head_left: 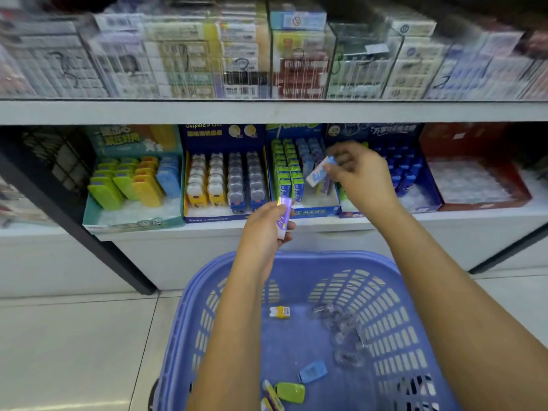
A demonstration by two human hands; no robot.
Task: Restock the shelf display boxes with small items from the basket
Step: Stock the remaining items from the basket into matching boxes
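Observation:
A blue plastic basket (400, 315) sits low in the middle; inside lie a yellow eraser (280, 312), a blue case (312, 372), a green case (290, 392) and several clear pieces (341, 324). My left hand (264, 235) grips a purple-and-white eraser (283, 221) above the basket's far rim. My right hand (360, 176) pinches a white-and-blue eraser (320, 171) over the blue display box (314, 211) that holds green and blue erasers. Part of that box is hidden by my right hand.
On the lower shelf (326, 225) stand a teal box of coloured cases (133, 223), a navy box of animal-shaped items (207, 218), a box of blue items (427, 191) and a red box (474, 203). The upper shelf (267, 111) carries clear boxes.

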